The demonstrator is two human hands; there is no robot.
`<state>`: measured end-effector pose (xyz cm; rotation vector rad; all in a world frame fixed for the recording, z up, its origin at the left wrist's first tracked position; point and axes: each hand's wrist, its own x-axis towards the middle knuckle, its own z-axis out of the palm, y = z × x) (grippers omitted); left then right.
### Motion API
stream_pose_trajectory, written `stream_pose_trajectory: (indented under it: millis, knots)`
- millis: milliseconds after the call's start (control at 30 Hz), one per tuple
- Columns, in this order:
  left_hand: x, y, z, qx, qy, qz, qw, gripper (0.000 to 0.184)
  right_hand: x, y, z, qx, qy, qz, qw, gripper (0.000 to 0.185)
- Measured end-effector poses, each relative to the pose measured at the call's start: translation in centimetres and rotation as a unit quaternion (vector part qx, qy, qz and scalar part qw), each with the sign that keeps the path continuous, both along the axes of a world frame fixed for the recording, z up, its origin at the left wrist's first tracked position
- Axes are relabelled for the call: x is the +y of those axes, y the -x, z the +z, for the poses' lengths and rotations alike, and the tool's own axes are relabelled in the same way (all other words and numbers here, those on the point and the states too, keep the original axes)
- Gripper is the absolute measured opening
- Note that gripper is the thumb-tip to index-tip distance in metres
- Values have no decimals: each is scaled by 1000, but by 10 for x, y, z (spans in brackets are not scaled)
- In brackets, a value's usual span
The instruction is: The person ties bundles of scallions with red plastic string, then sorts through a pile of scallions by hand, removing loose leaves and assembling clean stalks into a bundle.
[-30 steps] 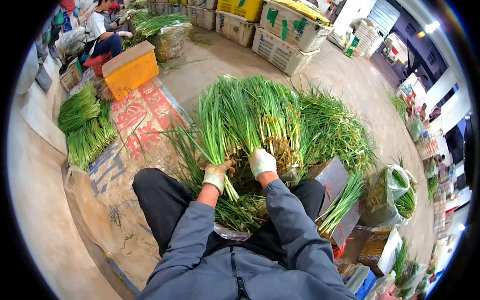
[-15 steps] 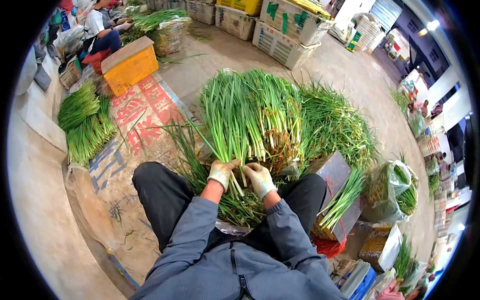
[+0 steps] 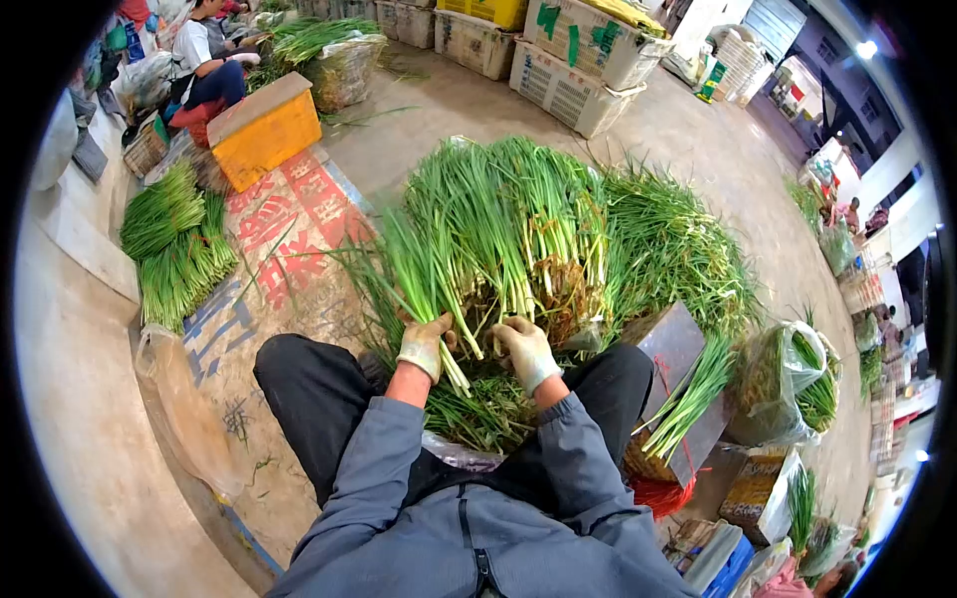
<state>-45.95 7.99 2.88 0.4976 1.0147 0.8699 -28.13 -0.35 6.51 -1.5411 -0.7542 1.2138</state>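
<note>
Gloved, my left hand (image 3: 424, 346) is closed around a small bunch of green stalks (image 3: 417, 269), their white ends pointing down toward my lap. My right hand (image 3: 522, 351), also gloved, is beside the root ends of the large heap of greens (image 3: 498, 219), its fingers curled; whether they hold anything is too small to tell. Brown, dry leaves (image 3: 560, 289) hang at the heap's right part. Loose cuttings (image 3: 483, 411) lie below my hands, between my knees.
A looser green pile (image 3: 678, 244) lies at the right. Beside my right knee, a box (image 3: 670, 349) bears a small bundle (image 3: 693, 397). Tied bundles (image 3: 179, 239) lie left, near an orange box (image 3: 264, 135). A person (image 3: 206, 60) sits at the upper left. Crates (image 3: 573, 88) stand behind.
My left hand has shifted slightly left with its stalks, which now tilt away from the heap. My right hand has moved apart from my left.
</note>
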Motion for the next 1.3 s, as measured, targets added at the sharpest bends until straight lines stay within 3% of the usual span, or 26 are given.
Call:
stream_pose_trajectory:
  millis: [33, 67, 233, 300, 333, 367, 433, 500, 567, 633, 700, 733, 767, 800, 833, 867, 900, 967, 1000, 1033, 1067, 1100, 1133, 1167, 1233, 1300]
  knots:
    - [2, 0, 0, -14, -9, -32, 999, 16, 3, 8, 7, 127, 35, -4, 991, 18]
    - [3, 0, 0, -28, -17, -64, 997, 18, 9, 12, 1, 178, 52, 13, 983, 19]
    - [-7, -5, -2, 1, -14, -100, 995, 19, 12, 31, -2, 230, 38, 12, 972, 17]
    - [-5, -10, -15, 134, -45, -67, 988, 23, 10, 32, -6, 105, 1, -11, 994, 18]
    - [-6, -8, 7, 193, -19, -85, 977, 30, 10, 30, -15, 88, 5, -8, 996, 20]
    - [-7, -6, 13, 193, -18, -86, 977, 30, 11, 30, -17, 88, 6, -9, 996, 20]
    - [-10, -5, 19, 87, 29, -12, 996, 38, 11, 31, -21, -24, -24, -4, 999, 21]
    - [-9, -9, 8, 110, -21, -22, 993, 38, 10, 31, -21, -31, -11, 0, 999, 23]
    - [-7, -13, 1, 156, -122, -40, 979, 40, 13, 33, -27, -97, -89, -26, 991, 25]
    - [-5, -12, -3, 131, -113, -20, 985, 36, 9, 31, -34, -71, -61, -36, 995, 25]
    - [5, -4, -3, 123, -108, 42, 986, 25, 6, 27, -44, -132, -101, -102, 981, 25]
    - [15, 7, -3, 102, -112, 64, 986, 24, -4, 28, -20, -109, -9, -95, 989, 25]
    - [24, 19, 0, 81, -117, 86, 986, 23, -15, 26, -25, -308, -102, -64, 944, 20]
    - [30, 27, 4, 65, -147, 95, 982, 24, -25, 25, -42, -336, -67, 12, 939, 22]
    - [34, 35, 13, 49, -177, 104, 977, 26, -39, 24, -70, -403, -55, 150, 901, 23]
    - [36, 42, 24, 55, -156, 69, 984, 34, -49, 23, -96, -424, 75, 337, 838, 28]
    - [39, 43, 14, 59, -160, 101, 980, 44, -58, 11, -175, -492, 164, 553, 652, 34]
    - [41, 44, 4, 48, -194, 97, 975, 52, -49, 27, -96, -490, 226, 530, 654, 38]
    - [39, 40, 1, 1, -213, 138, 967, 47, -42, 26, -87, -485, 91, 370, 788, 35]
    - [26, 39, 14, 15, -225, 125, 966, 47, -25, 30, -48, -457, -7, 248, 854, 29]
    - [17, 43, 20, -10, -197, 76, 977, 47, -8, 34, -14, -421, -101, 157, 888, 23]
    - [16, 44, 26, -39, -176, 26, 983, 47, 10, 35, 9, -424, -122, 101, 892, 27]
    - [15, 42, 25, -48, -181, 23, 982, 46, 27, 37, 33, -412, -149, 84, 895, 38]
    - [12, 42, 37, 96, -159, 7, 983, 44, 44, 36, 52, -381, -182, 100, 901, 46]
    - [10, 42, 39, 44, -181, -43, 981, 47, 66, 38, 79, -391, -204, 138, 887, 56]
    - [8, 42, 45, 16, -200, -58, 978, 49, 88, 31, 63, -312, -224, 199, 902, 50]
